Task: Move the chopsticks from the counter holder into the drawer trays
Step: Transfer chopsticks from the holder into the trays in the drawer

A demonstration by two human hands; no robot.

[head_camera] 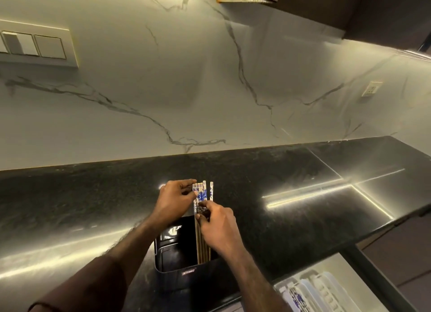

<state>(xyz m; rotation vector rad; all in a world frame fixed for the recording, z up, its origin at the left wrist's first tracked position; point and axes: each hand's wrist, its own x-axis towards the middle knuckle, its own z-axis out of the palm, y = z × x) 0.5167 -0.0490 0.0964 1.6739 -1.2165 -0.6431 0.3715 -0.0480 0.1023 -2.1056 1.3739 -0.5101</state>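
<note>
Black speckled stone counter (291, 176) with strip-light glare streaked across it, and a glossy black holder (173, 253) sitting near the front edge. The chopsticks (202, 195) stand in the right side of that holder, light wooden shafts going down inside, white tops with blue floral print sticking up above the rim. They're bunched in a row, with one standing slightly apart on the right.

Both hands are on the bundle. The left hand (173, 201) comes in from the left and has its fingers curled around the top of the chopsticks, thumb and fingertips pinching the patterned ends. The right hand (218, 227) is lower, fingers bent and pinching the sticks just below the blue part, above the holder's rim. A dark sleeve (77, 288) shows on the left arm at the bottom of the frame.

Down in the bottom right corner there's an open drawer (363, 286) below the counter edge, with clear plastic trays (326, 290) in it. One tray looks like it holds something with the same blue-and-white pattern, but it's too blurry to say for sure.

Behind everything is a white marble-look backsplash (186, 90) with grey veins, a switch plate (35, 43) upper left, a socket (372, 89) on the right, and dark upper cabinets (373, 11) in the top right corner.
</note>
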